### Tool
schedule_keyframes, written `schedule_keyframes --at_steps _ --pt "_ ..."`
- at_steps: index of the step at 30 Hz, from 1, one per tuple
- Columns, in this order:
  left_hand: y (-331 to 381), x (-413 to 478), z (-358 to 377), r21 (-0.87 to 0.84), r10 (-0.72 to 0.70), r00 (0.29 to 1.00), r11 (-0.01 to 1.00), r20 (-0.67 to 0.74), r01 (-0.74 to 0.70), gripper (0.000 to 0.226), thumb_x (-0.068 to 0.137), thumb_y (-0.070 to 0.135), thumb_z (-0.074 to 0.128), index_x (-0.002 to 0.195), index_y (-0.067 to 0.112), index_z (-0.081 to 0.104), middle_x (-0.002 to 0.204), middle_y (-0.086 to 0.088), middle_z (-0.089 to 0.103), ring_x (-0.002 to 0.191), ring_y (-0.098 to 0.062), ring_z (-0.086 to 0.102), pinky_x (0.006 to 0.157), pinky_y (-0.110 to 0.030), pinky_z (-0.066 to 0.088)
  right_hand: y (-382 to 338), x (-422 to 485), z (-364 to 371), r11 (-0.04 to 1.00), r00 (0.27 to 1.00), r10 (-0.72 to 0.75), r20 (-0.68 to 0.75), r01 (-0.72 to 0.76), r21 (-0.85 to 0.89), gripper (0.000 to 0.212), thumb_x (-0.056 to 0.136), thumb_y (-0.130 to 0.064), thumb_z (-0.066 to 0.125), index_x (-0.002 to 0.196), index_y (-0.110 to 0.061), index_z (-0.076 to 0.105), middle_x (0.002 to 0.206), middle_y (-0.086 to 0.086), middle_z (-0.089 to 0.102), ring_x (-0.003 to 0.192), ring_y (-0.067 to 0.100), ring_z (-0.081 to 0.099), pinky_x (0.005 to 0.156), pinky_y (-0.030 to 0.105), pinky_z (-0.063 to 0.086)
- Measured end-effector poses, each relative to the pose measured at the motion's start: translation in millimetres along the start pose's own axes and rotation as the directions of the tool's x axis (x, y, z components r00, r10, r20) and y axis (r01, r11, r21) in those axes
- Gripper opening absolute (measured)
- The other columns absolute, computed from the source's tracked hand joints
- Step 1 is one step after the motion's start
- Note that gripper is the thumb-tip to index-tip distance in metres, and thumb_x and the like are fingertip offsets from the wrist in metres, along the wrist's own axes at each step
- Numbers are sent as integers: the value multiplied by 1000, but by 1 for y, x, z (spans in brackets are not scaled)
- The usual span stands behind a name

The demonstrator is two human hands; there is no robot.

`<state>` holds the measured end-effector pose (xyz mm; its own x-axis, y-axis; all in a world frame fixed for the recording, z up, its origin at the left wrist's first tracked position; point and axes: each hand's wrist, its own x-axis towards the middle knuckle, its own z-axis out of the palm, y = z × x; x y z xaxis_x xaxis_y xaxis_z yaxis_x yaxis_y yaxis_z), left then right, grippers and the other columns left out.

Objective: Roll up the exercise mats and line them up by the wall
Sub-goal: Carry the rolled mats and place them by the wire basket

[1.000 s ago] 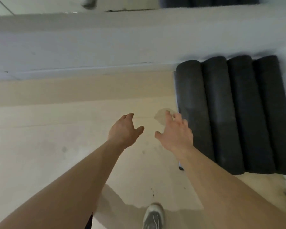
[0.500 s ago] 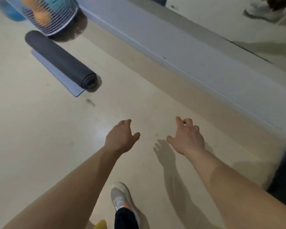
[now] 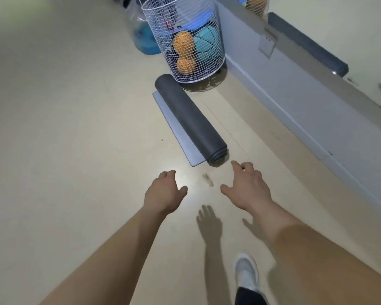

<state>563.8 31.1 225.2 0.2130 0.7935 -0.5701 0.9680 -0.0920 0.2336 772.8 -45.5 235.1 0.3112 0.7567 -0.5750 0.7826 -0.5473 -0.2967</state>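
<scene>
The left hand (image 3: 164, 192) and right hand (image 3: 248, 188) reach forward, fingers spread and holding nothing, just short of the rolled grey exercise mat (image 3: 190, 119). The mat lies on the floor (image 3: 64, 128), its far end beside a white wire ball basket (image 3: 185, 38), near the wall (image 3: 284, 91).

The rolled mat (image 3: 189, 118) looks like matt dark-grey foam, its loose flap paler and smoother. The floor (image 3: 64, 128) is smooth with a soft sheen — light glares just ahead of the hands. The basket (image 3: 185, 38) is white wire mesh; the shoe (image 3: 246, 271) looks like white cloth.
</scene>
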Motion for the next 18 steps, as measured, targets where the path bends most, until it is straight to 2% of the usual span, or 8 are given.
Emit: schedule_keyframes --at_steps 7,10,15,18 --pt "1 165 -52 83 46 996 995 75 -52 65 102 43 51 157 15 30 158 -3 37 137 -26 45 101 -40 46 -51 147 -9 1000 999 14 29 -15 24 70 97 -49 55 154 -21 27 150 8 35 129 33 42 97 41 48" --pt "10 238 -73 109 67 990 991 123 -81 64 102 43 51 156 15 32 158 -4 37 139 -26 44 103 -40 44 -59 208 -5 992 990 99 104 -106 66 70 97 -50 56 154 -20 28 149 9 36 128 35 44 98 40 47" --pt "21 350 -112 87 148 978 983 147 -162 62 102 44 52 155 17 34 155 -2 41 136 -26 47 106 -40 43 -75 299 -8 950 960 253 121 -270 159 67 97 -47 57 151 -18 33 140 12 41 122 38 50 95 44 50" --pt "13 414 -125 176 191 964 959 185 -223 55 103 43 52 150 17 39 149 -3 45 132 -27 48 102 -40 44 -95 344 -1 901 935 331 124 -353 252 61 99 -46 53 150 -18 36 140 13 42 120 39 51 97 45 48"
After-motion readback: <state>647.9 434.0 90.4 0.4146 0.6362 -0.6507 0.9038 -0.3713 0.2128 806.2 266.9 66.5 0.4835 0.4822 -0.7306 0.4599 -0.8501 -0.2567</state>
